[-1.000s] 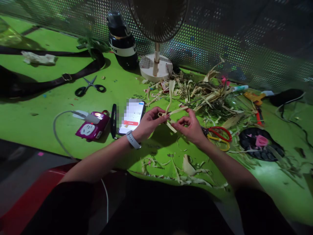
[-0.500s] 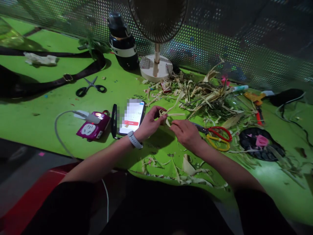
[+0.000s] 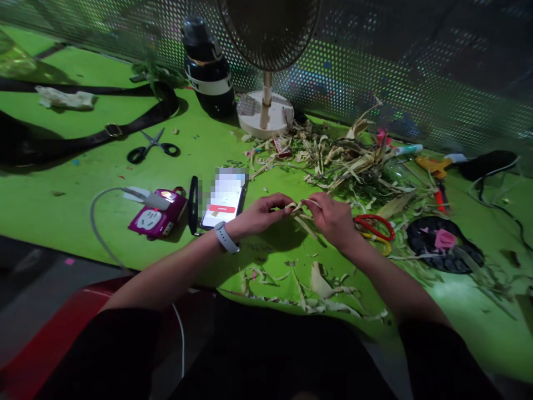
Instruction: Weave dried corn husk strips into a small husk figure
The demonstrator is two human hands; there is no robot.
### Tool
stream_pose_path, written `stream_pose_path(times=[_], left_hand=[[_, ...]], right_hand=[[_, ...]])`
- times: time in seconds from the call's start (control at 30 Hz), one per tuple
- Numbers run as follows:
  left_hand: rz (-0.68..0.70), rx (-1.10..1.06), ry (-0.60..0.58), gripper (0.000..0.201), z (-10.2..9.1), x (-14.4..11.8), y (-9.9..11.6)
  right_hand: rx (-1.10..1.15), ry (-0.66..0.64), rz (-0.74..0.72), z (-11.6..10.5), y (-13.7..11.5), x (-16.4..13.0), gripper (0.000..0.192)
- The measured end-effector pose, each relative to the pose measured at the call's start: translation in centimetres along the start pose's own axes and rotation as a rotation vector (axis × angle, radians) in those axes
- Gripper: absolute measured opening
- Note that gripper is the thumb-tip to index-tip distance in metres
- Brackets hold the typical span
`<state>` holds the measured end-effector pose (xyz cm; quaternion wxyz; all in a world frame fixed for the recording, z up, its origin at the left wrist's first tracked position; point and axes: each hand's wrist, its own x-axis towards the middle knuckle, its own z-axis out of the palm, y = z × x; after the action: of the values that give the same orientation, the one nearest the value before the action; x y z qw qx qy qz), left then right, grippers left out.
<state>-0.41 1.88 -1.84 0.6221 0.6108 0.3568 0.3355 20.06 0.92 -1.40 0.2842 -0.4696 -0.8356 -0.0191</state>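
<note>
Over the green table, my left hand (image 3: 266, 213) pinches a pale strip of dry corn husk (image 3: 306, 222) between thumb and fingers. My right hand (image 3: 332, 216) is closed on an upper end of the same husk strip, close to the left fingertips. The strip looks looped or folded between the hands, with tails hanging down to the right; whether it is knotted I cannot tell. Scissors with one red and one yellow handle loop (image 3: 377, 226) lie just right of my right hand, which hides their blades.
Behind my hands lies a heap of husk scraps (image 3: 345, 161), below a fan (image 3: 266, 114) and a dark bottle (image 3: 210, 78). Left are a lit phone (image 3: 225, 197), a purple power socket (image 3: 156, 214) and black scissors (image 3: 153, 147). A black round tray (image 3: 420, 244) lies right.
Both hands have shifted right. My right hand has turned upward and now grips the husk's upper end, and the loose tails point down instead of up and right.
</note>
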Motion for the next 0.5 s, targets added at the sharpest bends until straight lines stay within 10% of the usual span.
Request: stream_pose_path(times=[0.5], left_hand=[[-0.123,-0.297,0.250,0.026,-0.4,0.4,-0.4]], right_hand=[[0.663,-0.124,0.455,-1.5,-0.1,0.9,0.042]])
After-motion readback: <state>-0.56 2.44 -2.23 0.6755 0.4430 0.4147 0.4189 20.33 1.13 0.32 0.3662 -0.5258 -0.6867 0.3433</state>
